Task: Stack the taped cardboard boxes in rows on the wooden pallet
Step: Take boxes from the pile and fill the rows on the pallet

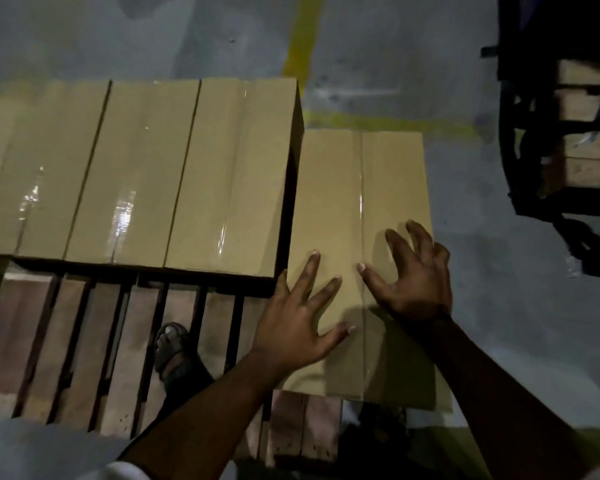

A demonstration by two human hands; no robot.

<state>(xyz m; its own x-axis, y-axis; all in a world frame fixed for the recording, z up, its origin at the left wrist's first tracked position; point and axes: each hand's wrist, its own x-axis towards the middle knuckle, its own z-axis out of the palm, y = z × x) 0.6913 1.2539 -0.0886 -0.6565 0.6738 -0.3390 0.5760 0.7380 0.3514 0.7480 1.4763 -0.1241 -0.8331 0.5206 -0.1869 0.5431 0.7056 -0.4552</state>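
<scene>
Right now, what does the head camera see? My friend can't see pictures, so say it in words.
Two bare hands, the left hand and right hand, spread open over the top of a taped cardboard box on a wooden pallet. Left of it, a taller row of taped boxes stands side by side. Grey floor with yellow lines lies beyond.

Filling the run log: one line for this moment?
stage: placing | left hand: flat on low box | right hand: spread over it | neighbours: taller box row | pallet: slats bare
</scene>
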